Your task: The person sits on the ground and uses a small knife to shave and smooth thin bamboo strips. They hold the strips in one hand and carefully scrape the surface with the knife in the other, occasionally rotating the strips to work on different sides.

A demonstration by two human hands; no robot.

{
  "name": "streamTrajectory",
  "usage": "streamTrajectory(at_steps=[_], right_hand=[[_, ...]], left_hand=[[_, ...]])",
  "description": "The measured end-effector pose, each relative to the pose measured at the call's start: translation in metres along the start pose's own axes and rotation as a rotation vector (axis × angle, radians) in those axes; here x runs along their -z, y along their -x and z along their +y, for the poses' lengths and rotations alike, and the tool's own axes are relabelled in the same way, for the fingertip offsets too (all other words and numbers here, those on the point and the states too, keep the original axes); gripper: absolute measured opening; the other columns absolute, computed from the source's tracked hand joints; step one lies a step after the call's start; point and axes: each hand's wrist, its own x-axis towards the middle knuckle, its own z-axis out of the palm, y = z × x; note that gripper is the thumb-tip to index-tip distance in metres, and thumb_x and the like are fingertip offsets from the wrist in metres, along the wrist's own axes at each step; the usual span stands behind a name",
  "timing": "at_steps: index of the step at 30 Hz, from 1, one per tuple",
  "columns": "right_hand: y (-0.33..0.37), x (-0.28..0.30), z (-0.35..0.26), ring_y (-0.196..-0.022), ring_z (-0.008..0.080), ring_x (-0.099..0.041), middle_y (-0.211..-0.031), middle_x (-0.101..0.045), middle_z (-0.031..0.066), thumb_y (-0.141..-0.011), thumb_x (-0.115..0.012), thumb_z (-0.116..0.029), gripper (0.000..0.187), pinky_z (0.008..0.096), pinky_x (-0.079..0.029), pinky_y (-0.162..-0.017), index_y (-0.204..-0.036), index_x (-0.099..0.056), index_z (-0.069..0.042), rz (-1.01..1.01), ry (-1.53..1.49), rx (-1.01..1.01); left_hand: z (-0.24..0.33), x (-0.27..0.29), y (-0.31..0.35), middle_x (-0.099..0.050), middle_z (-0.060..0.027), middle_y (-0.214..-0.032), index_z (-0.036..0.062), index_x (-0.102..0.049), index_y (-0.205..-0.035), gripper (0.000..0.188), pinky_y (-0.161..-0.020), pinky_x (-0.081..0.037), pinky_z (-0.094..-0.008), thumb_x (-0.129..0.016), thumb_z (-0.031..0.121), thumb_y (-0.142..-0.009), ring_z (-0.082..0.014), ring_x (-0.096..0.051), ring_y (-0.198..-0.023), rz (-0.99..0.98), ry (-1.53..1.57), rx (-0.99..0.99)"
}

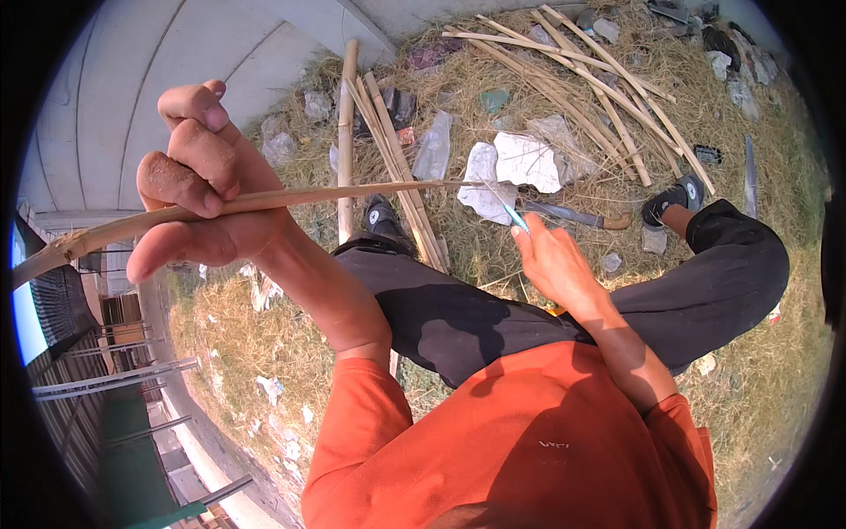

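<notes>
My left hand (204, 157), raised at the left, is closed round a long, thin bamboo strip (344, 190). The strip's thick end runs past the thumb to the left rim, and its thin end reaches across to the right. In my right hand (560, 269) is a small knife (513, 214) with a teal handle, gripped over my lap. Its narrow blade meets or lies close to the strip's thin tip; contact is hard to make out. Behind the tip, white broken slabs (527, 161) lie on the ground.
Beyond my right foot's side, several split bamboo strips (608, 106) lie crossed on dry grass. A bamboo pole (346, 150) and more strips (401, 167) lean near the pale wall (176, 53). A large knife with a wooden handle (612, 221) lies past my right hand.
</notes>
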Motion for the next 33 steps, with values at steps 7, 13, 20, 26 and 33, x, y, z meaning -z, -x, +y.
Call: streamTrajectory(at_steps=[7, 13, 20, 26, 33], right_hand=[[0.011, 0.019, -0.101, -0.057, 0.0443, -0.056, -0.055, -0.051, 0.0223, -0.100, -0.048, -0.020, 0.022, 0.0491, -0.039, -0.052, -0.098, -0.045, 0.001, -0.044, -0.397, 0.362], [0.005, -0.018, -0.083, -0.054, 0.0451, -0.058, -0.054, -0.053, 0.0233, -0.095, -0.054, -0.014, 0.017, 0.0522, -0.045, -0.048, -0.095, -0.045, 0.001, 0.122, -0.150, 0.404], [-0.023, -0.096, 0.126, -0.076, 0.0451, -0.066, -0.078, -0.066, 0.0274, -0.098, -0.045, -0.024, 0.032, 0.0539, -0.052, -0.071, -0.103, -0.058, 0.004, 0.020, 0.299, -0.099], [-0.005, -0.019, -0.007, -0.069, 0.0512, -0.058, -0.064, -0.057, 0.0303, -0.100, -0.044, -0.030, 0.035, 0.0569, -0.043, -0.061, -0.102, -0.049, 0.005, -0.032, -0.237, 0.032], [-0.017, -0.029, -0.073, -0.056, 0.0481, -0.056, -0.056, -0.054, 0.0268, -0.100, -0.046, -0.020, 0.022, 0.0535, -0.041, -0.048, -0.099, -0.044, 0.002, 0.063, -0.383, 0.282]], left_hand=[[-0.011, 0.003, -0.007, -0.036, 0.0020, -0.052, 0.0158, -0.044, -0.066, 0.070, -0.099, -0.032, -0.0505, -0.032, 0.082, -0.082, -0.0259, -0.041, -0.088, -0.020, 0.024, -0.003], [0.001, 0.007, -0.006, -0.041, 0.0032, -0.055, 0.0165, -0.055, -0.068, 0.068, -0.105, -0.030, -0.0521, -0.038, 0.081, -0.081, -0.0250, -0.045, -0.099, -0.120, 0.010, 0.034], [0.001, 0.006, -0.014, -0.036, 0.0019, -0.054, 0.0159, -0.043, -0.066, 0.068, -0.098, -0.029, -0.0510, -0.031, 0.080, -0.084, -0.0263, -0.039, -0.087, -0.076, 0.067, -0.049], [-0.002, 0.015, -0.004, -0.035, 0.0029, -0.056, 0.0178, -0.047, -0.068, 0.065, -0.095, -0.029, -0.0491, -0.030, 0.077, -0.089, -0.0250, -0.039, -0.087, -0.003, -0.160, 0.034], [0.000, 0.021, -0.008, -0.037, 0.0025, -0.059, 0.0180, -0.050, -0.068, 0.062, -0.094, -0.028, -0.0468, -0.032, 0.073, -0.091, -0.0247, -0.041, -0.090, 0.053, -0.287, 0.075]])
